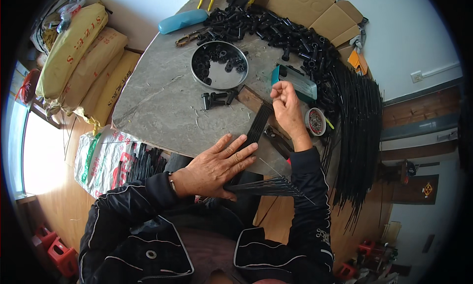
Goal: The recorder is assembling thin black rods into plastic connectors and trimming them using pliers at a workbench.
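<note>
Red stools: I count two (61, 254) at the lower left of the frame.
Sacks: I make out at least three (74, 50), stacked in the upper left.
White sack: one (93, 163), left of centre on the floor, with dark rods too many to count.
Table: one (152, 104), grey and marbled.
Blue case: one (182, 21), near the top edge.
Left hand: one of two hands (212, 168), flat, fingers spread over the rod bundle.
Round tin: one (224, 78), upper centre, holding many small black rings.
Yellow-handled pliers: one pair (212, 2), top centre.
Rod bundle: one (257, 125), at centre, running from the wooden block (250, 98) under the left hand; I can't count its rods.
Right hand: one (288, 111), raised right of centre, fingers curled; I cannot tell whether they pinch anything.
Teal box: one (308, 91), just beyond it.
Small tub: one (307, 121), holding tiny beads.
Long black rods: an uncountable sheaf (357, 136), right.
</note>
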`<state>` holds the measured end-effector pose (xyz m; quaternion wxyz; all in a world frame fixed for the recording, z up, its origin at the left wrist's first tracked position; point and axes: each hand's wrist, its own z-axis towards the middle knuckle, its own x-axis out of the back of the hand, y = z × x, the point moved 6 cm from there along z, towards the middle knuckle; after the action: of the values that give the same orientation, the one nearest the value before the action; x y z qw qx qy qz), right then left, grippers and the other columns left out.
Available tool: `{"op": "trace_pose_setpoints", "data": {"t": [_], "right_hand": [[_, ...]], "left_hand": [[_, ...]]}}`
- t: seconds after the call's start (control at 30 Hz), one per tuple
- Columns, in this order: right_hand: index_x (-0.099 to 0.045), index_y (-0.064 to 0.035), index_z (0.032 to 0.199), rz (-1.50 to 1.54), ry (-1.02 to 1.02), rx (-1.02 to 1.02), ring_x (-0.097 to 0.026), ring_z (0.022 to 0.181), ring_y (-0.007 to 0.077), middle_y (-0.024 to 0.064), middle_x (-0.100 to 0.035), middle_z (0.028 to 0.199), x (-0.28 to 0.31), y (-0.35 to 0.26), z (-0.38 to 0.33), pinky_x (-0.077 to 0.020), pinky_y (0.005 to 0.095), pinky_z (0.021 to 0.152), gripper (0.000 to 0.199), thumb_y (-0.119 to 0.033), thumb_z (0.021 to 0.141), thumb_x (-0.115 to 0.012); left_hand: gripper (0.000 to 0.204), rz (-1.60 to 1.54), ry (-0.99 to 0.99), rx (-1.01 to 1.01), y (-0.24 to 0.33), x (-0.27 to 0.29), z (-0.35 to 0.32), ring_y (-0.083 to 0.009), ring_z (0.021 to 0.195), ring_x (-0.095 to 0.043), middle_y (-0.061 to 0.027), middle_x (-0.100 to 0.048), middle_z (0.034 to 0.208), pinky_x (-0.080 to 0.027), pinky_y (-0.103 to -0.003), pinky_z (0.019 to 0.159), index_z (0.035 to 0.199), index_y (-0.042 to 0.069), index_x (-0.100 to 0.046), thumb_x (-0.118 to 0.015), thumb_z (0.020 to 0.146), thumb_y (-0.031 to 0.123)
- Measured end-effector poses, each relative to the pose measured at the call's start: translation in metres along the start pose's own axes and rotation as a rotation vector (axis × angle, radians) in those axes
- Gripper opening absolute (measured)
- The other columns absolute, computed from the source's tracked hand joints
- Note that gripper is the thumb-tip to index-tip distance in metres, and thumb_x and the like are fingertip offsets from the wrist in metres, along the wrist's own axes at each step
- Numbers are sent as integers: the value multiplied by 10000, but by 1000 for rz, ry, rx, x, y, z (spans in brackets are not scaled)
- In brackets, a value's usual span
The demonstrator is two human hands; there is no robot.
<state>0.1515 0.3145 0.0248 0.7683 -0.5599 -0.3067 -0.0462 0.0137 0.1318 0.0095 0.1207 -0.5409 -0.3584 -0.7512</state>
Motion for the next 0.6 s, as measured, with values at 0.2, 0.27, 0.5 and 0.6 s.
{"op": "trace_pose_setpoints", "data": {"t": [0.2, 0.27, 0.5, 0.6], "right_hand": [[-537, -19, 1072, -136, 35, 20, -531, 759, 83, 44, -614, 942, 15, -7, -1, -460, 242, 725, 242, 37, 846, -470], [-565, -18, 1059, -233, 47, -15, -551, 757, 97, 50, -639, 942, 31, -8, -9, -469, 256, 721, 221, 21, 854, -492], [-598, -26, 1013, -316, 87, 115, -659, 848, 302, 165, -662, 916, 15, -1, -13, -507, 377, 725, 139, -70, 896, -538], [-592, -47, 1021, -368, 207, 182, -639, 835, 336, 147, -654, 907, 22, -25, -24, -501, 411, 722, 163, -69, 862, -562]], "left_hand": [[1035, 11, 21, -13, 0, 1, -1, -328, 1458, -122, -142, -179, 1566, -98, -489, 1178, 1444, 49, -354, -696, 673, 648], [1033, 20, 34, -50, 6, 7, 4, -331, 1456, -132, -143, -192, 1562, -106, -489, 1176, 1434, 43, -370, -702, 664, 646], [999, 13, 77, -64, 14, 9, 8, -376, 1423, -225, -176, -293, 1518, -146, -499, 1160, 1353, 18, -449, -793, 570, 535], [1048, 78, 53, -31, 16, 12, 8, -406, 1411, -237, -189, -308, 1507, -158, -512, 1153, 1362, 25, -428, -801, 540, 558]]}}
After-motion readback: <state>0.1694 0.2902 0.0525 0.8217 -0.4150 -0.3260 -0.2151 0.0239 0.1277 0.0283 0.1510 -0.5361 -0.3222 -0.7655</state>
